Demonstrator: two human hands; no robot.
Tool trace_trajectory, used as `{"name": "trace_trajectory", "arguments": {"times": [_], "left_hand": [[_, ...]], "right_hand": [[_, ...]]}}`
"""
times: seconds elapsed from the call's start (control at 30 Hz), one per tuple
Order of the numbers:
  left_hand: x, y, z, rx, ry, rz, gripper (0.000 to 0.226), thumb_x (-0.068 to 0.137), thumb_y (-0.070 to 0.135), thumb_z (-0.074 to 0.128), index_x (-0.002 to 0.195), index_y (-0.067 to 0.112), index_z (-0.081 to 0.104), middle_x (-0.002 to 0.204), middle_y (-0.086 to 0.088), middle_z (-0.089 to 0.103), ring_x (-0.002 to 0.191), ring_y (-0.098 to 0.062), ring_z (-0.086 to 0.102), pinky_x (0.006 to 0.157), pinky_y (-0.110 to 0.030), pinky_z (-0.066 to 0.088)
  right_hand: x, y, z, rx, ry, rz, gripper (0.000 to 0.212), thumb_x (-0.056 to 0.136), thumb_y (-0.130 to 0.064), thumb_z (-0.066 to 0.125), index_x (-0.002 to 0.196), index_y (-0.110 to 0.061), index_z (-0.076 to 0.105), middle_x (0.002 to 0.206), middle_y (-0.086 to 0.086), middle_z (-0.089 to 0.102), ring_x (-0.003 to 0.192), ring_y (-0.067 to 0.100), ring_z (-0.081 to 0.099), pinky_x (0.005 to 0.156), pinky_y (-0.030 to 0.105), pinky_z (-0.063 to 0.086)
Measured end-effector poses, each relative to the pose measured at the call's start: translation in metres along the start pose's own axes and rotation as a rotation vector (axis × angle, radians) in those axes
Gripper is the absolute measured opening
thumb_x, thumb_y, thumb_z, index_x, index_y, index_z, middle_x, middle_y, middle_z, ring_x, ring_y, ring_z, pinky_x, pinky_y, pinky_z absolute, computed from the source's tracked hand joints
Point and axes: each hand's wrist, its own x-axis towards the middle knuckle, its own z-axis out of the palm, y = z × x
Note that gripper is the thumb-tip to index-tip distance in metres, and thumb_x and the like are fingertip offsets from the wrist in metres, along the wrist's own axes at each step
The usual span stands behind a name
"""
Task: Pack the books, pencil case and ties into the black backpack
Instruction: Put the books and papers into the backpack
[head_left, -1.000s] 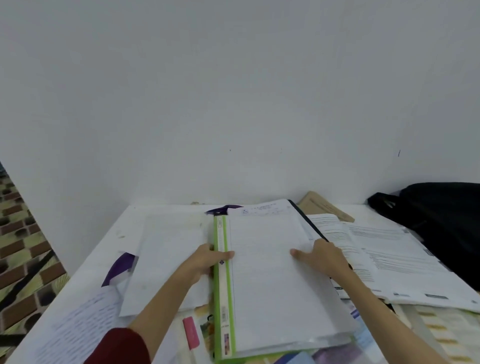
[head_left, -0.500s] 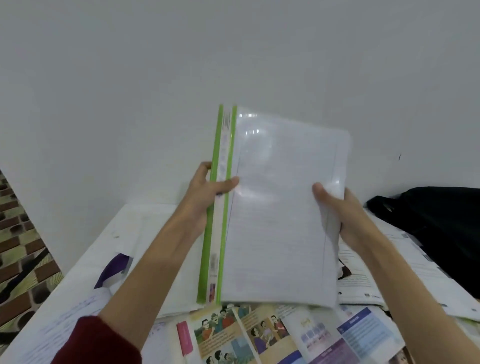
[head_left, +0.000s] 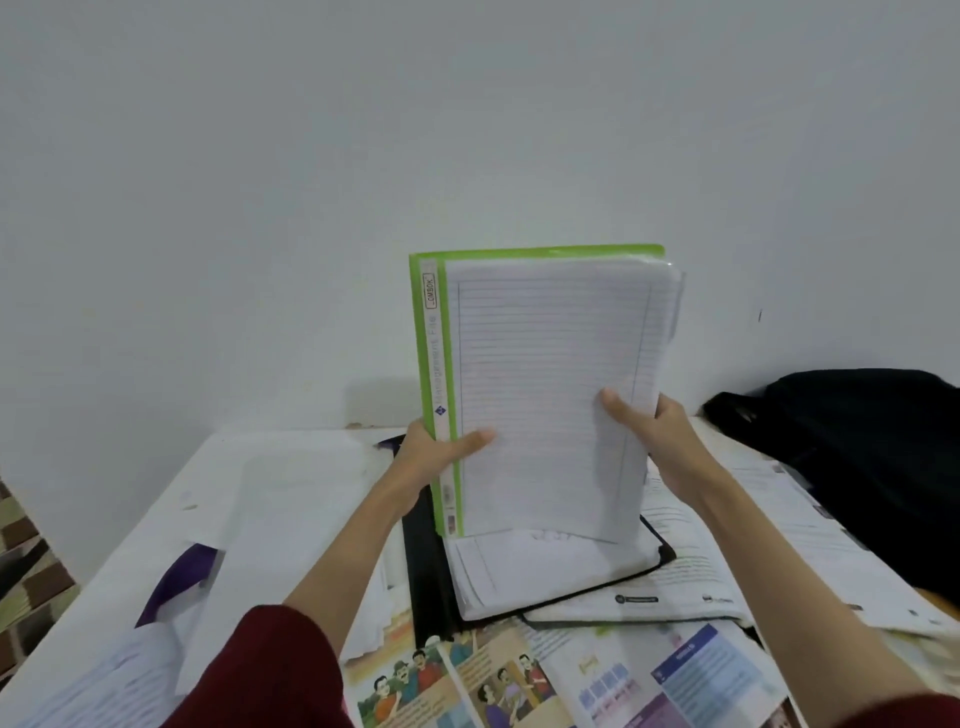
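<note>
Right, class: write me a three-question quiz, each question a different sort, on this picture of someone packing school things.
1. True or false: the green-spined plastic file of lined paper lies flat on the white table.
2. Which hand grips the file's green spine? A) left hand B) right hand C) neither
3. Fill in: the black fabric backpack sits at the table's far ____ side.

Key
1. False: both hands hold it upright above the black folder.
2. A: the left hand holds the spine edge and the right hand holds the opposite edge.
3. right
</note>
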Motion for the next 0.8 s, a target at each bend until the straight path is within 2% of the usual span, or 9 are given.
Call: {"name": "trace_trajectory", "arguments": {"times": [0.13,0.23,0.33,0.4,0.5,0.57,0.63,0.7,0.8], "left_hand": [[0.002,-0.016,0.005,-0.097,0.056,-0.017,0.034,0.075,0.023,0.076,0.102,0.034,0.059,0.103,0.014,0.066,0.096,0.001,0.061,0.076,-0.015,0.048],[0.000,-0.025,0.007,-0.097,0.055,-0.041,0.037,0.072,0.019,0.079,0.101,0.034,0.060,0.103,0.013,0.067,0.094,0.002,0.062,0.077,-0.015,0.050],[-0.001,-0.030,0.010,-0.095,0.087,-0.037,0.036,0.071,0.016,0.080,0.095,0.035,0.060,0.092,0.019,0.066,0.085,0.008,0.061,0.069,-0.011,0.050],[-0.002,-0.026,0.015,-0.108,0.156,-0.027,0.036,0.070,0.016,0.081,0.098,0.027,0.062,0.089,0.016,0.066,0.083,0.005,0.062,0.065,-0.009,0.049],[-0.002,-0.012,0.024,-0.121,0.208,-0.059,0.038,0.066,0.018,0.084,0.099,0.018,0.064,0.090,0.007,0.068,0.085,-0.006,0.064,0.070,-0.019,0.051],[-0.002,0.001,0.028,-0.125,0.144,-0.116,0.042,0.060,0.023,0.087,0.095,0.017,0.065,0.092,0.001,0.070,0.089,-0.014,0.066,0.078,-0.028,0.053],[-0.003,0.016,0.035,-0.124,0.034,-0.190,0.067,0.048,0.033,0.091,0.107,0.014,0.066,0.102,-0.006,0.072,0.098,-0.024,0.066,0.090,-0.041,0.052],[-0.004,0.033,0.049,-0.124,-0.073,-0.198,0.067,0.050,0.030,0.087,0.111,0.011,0.066,0.100,-0.008,0.073,0.096,-0.026,0.068,0.087,-0.042,0.054],[-0.003,0.053,0.090,-0.110,-0.198,-0.223,0.058,0.054,0.025,0.082,0.108,0.009,0.068,0.097,-0.010,0.074,0.087,-0.025,0.071,0.073,-0.036,0.058]], "right_hand": [[0.004,0.014,-0.007,-0.100,-0.052,0.071,0.047,0.069,-0.036,0.075,0.111,-0.017,0.065,0.106,-0.001,0.071,0.098,0.016,0.067,0.070,0.024,0.050],[0.005,0.026,-0.010,-0.126,-0.089,0.118,0.064,0.059,-0.030,0.083,0.118,-0.017,0.062,0.107,-0.004,0.072,0.101,0.012,0.066,0.078,0.025,0.051],[0.006,0.026,-0.010,-0.138,-0.122,0.113,0.065,0.063,-0.023,0.084,0.123,-0.020,0.057,0.111,-0.006,0.069,0.104,0.008,0.064,0.082,0.022,0.052],[0.006,0.024,-0.011,-0.167,-0.123,0.103,0.067,0.063,-0.026,0.085,0.123,-0.020,0.057,0.114,-0.004,0.069,0.106,0.011,0.064,0.088,0.029,0.052],[0.002,0.012,-0.013,-0.167,-0.047,0.115,0.074,0.054,-0.038,0.090,0.118,-0.016,0.060,0.109,-0.001,0.071,0.098,0.016,0.068,0.088,0.036,0.054],[-0.007,-0.007,-0.021,-0.093,-0.034,0.138,0.050,0.067,-0.028,0.083,0.111,-0.012,0.065,0.099,0.002,0.074,0.090,0.019,0.071,0.080,0.035,0.056],[-0.019,-0.027,-0.034,0.038,-0.101,0.178,0.029,0.078,-0.017,0.071,0.107,-0.011,0.067,0.097,0.006,0.074,0.087,0.022,0.071,0.074,0.034,0.057],[-0.033,-0.042,-0.053,0.115,-0.131,0.222,0.029,0.081,-0.017,0.066,0.109,-0.011,0.066,0.103,0.009,0.073,0.089,0.024,0.071,0.073,0.033,0.058],[-0.052,-0.050,-0.093,0.169,-0.074,0.235,0.041,0.080,-0.011,0.070,0.119,-0.010,0.061,0.114,0.011,0.069,0.103,0.029,0.067,0.087,0.044,0.055]]}}
